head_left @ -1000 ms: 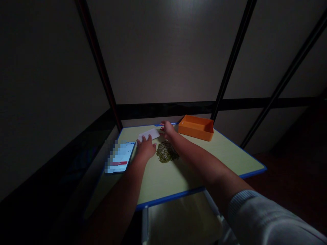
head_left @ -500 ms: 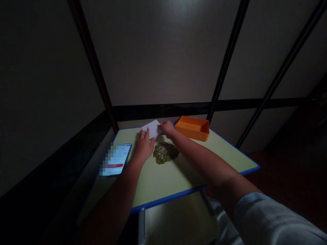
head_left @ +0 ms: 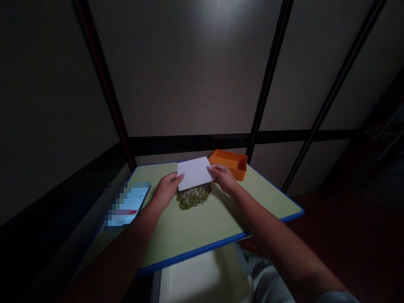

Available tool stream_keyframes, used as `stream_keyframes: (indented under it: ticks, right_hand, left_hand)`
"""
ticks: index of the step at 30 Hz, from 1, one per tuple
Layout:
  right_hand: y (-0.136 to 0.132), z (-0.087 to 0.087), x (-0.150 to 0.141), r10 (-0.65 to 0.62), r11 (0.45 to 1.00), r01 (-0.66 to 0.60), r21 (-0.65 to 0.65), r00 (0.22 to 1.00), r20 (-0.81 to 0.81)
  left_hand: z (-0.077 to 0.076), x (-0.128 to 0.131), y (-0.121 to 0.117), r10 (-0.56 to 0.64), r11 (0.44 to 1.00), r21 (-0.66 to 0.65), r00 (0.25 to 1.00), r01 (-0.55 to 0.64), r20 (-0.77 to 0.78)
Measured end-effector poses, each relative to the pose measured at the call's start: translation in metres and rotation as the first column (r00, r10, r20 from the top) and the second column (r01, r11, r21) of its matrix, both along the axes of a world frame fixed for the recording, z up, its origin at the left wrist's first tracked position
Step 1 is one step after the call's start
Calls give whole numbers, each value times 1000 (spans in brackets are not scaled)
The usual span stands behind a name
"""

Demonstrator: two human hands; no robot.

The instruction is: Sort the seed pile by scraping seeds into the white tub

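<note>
Between my two hands is a flat white card (head_left: 195, 172) with rounded corners and a small mark near its left end. My left hand (head_left: 166, 190) pinches the left edge, thumb on top. At the right edge my right hand (head_left: 222, 176) grips it the same way; the fingers beneath are hidden. Just below the card, on the table, lies a loose pile of small green and whitish grains (head_left: 193, 199). The card covers the pile's far part. An orange open box (head_left: 235, 170) stands behind my right hand.
The pale green table (head_left: 195, 235) has a blue edge. A phone with a lit screen (head_left: 134, 200), partly pixelated, lies at its left. Panelled walls (head_left: 186, 84) rise behind and to the left. A pale tray-like surface (head_left: 202, 277) shows under the front edge.
My left hand, earlier spread with fingertips at the card, now grips its left edge. The card has turned broadside, nearer me and over the pile's far part. The view has shifted slightly.
</note>
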State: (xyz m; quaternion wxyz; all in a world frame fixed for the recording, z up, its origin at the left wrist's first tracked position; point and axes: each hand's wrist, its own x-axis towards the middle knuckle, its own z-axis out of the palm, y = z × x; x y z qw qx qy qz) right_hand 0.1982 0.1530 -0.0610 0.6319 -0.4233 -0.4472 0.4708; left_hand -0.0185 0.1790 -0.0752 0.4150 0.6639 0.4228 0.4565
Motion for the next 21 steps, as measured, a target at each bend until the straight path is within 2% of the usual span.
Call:
stream_keyframes:
  ticks: [5,14,18,21]
  right_hand:
    - [-6,-2,9,41,999,-41,32,999,-13]
    - [-9,-10,4,74,990,-95,109,981,179]
    - [-10,-13,1,87,986,-116,123,971,222]
    - [-9,-14,1,100,986,-128,108,967,235]
  left_hand:
    - [2,-3,-4,-74,997,-27,997,75,33]
    - [-4,-4,-6,-91,995,-36,994,89,-56]
    - [-2,-4,-5,-85,993,70,989,94,-120]
    - [9,-2,-12,-56,967,240,989,88,-137]
